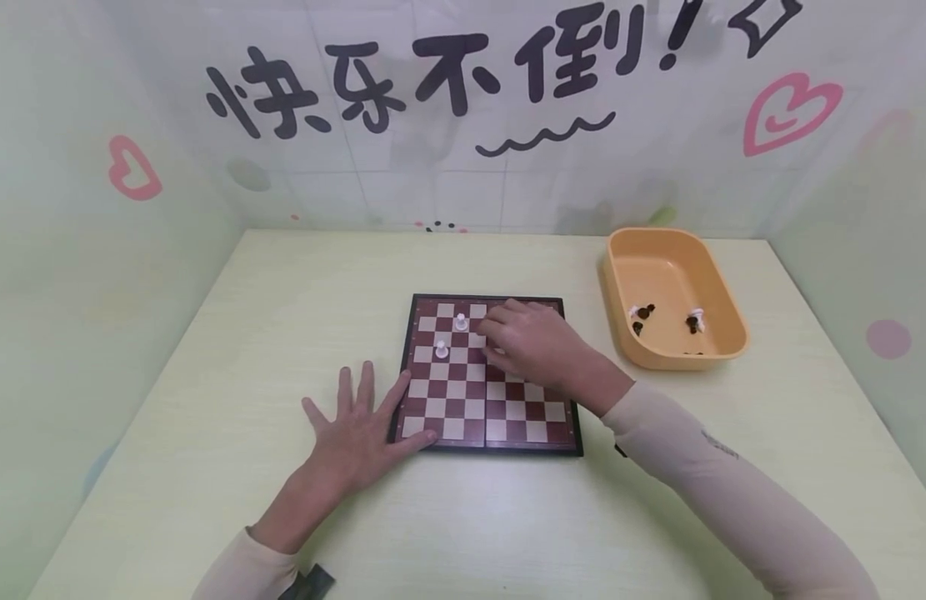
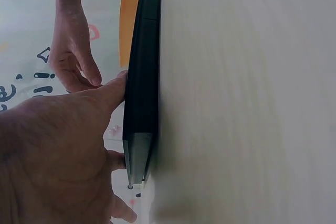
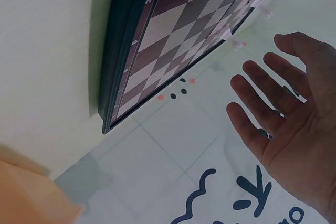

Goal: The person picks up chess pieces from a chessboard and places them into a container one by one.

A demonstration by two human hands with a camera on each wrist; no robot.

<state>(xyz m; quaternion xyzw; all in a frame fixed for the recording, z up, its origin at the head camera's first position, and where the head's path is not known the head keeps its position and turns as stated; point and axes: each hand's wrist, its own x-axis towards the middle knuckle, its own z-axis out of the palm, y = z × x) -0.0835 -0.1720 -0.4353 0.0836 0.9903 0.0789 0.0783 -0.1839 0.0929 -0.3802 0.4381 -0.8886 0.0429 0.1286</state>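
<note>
A brown-and-white checkered chessboard (image 1: 455, 387) with a dark frame lies on the table. Two white chess pieces stand on its far left part, one (image 1: 461, 322) farther back and another (image 1: 442, 349) nearer. My left hand (image 1: 353, 437) is spread flat at the near left corner, its thumb and index finger touching the frame (image 2: 142, 77). Above the board's far middle hovers my right hand (image 1: 533, 337), hiding some squares. In the right wrist view its fingers (image 3: 262, 85) are loosely bent and apart from the thumb, with nothing between them.
An orange plastic bin (image 1: 680, 360) stands to the right of the board, with several black and white chess pieces (image 1: 643, 312) lying in it. Printed white sheeting (image 1: 432, 192) walls the table at the back and both sides.
</note>
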